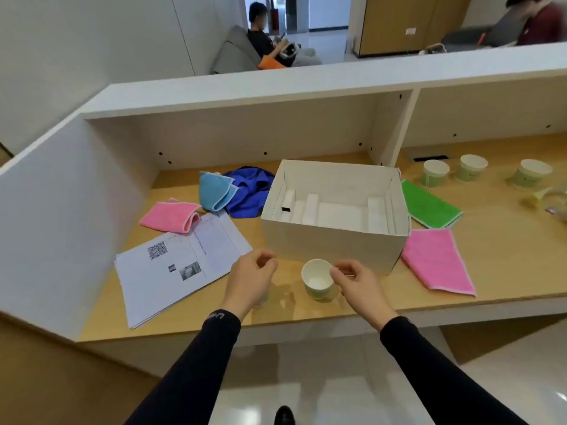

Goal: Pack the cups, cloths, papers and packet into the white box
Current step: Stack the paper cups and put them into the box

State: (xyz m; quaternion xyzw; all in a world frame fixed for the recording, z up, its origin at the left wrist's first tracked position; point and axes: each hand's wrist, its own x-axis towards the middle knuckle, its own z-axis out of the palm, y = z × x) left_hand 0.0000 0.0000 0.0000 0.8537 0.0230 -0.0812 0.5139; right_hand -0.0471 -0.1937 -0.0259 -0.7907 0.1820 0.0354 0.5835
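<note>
The open white box (331,243) stands mid-desk with white foam blocks inside. A green paper cup (317,279) stands upright just in front of it. My right hand (357,282) pinches the cup's right rim. My left hand (251,277) hovers left of the cup, fingers loosely curled and holding nothing. Papers (178,262) lie at the left. Left of the box are a pink cloth (171,216), a light blue cloth (216,191) and a dark blue cloth (248,191). At the box's right lie a green cloth (429,204) and another pink cloth (435,259).
Three more paper cups (435,173) (472,167) (532,173) stand at the far right, with a clear packet (549,200) near them. A white shelf wall (233,136) backs the desk, and a divider panel (392,130) rises behind the box. Two people sit beyond the partition.
</note>
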